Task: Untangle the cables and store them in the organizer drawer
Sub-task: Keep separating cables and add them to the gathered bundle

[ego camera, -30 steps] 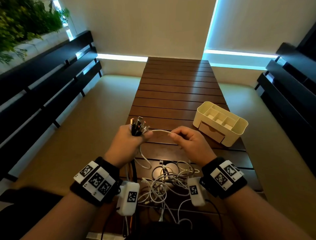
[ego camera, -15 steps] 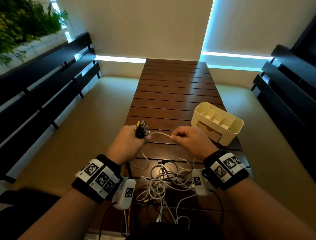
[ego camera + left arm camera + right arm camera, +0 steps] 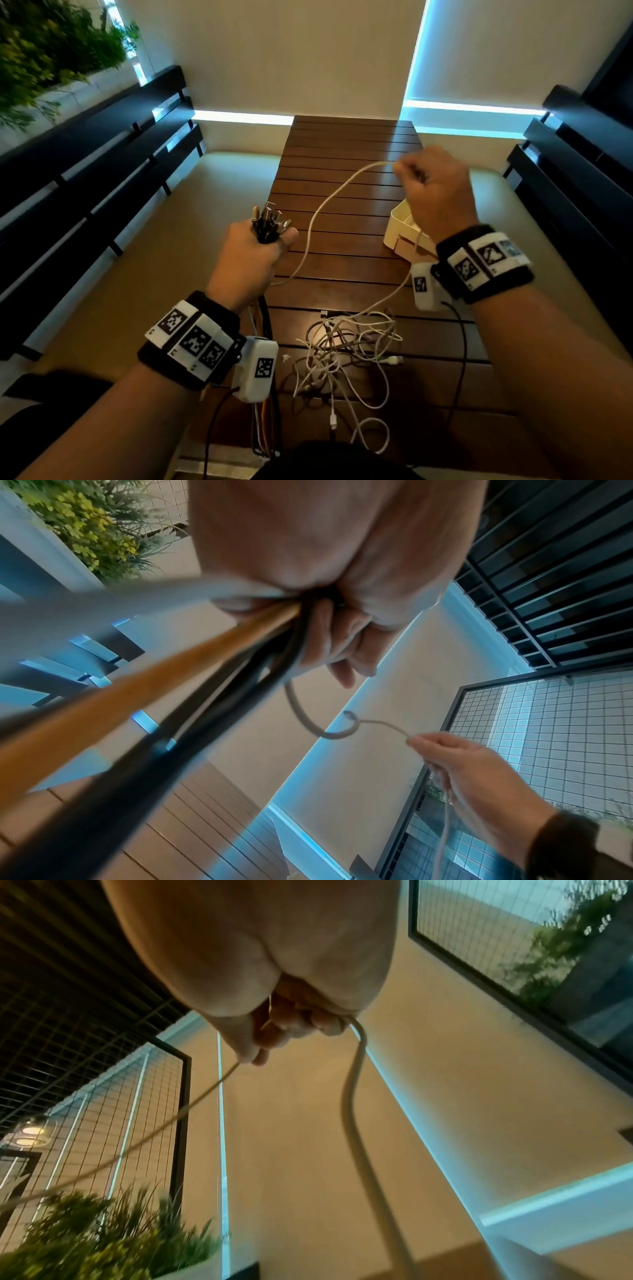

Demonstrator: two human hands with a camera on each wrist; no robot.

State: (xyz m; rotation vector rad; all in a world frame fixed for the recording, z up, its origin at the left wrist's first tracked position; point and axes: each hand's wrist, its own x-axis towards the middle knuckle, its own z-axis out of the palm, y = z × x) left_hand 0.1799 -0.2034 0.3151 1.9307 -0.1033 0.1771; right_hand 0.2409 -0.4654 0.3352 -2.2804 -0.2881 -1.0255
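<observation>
My left hand (image 3: 260, 246) grips a bundle of cable ends (image 3: 269, 221) with the plugs sticking up above the fist; in the left wrist view black, orange and grey cables (image 3: 192, 674) run out of the fist (image 3: 329, 610). My right hand (image 3: 435, 192) is raised over the table and pinches a white cable (image 3: 329, 202) that loops down to my left hand and back to a tangled pile of white cables (image 3: 346, 353) on the table near me. The cream organizer (image 3: 402, 226) stands under my right hand, mostly hidden by it. In the right wrist view the white cable (image 3: 356, 1096) hangs from my curled fingers (image 3: 291, 1031).
The slatted wooden table (image 3: 349, 150) stretches away from me. Dark benches (image 3: 85, 164) run along the left and right (image 3: 575, 164) sides. Plants (image 3: 51, 51) sit at the upper left. Black leads hang from both wrist cameras.
My right hand has lifted up and away to the right, drawing the white cable out into a long loop. The left hand has kept its grip on the bundle.
</observation>
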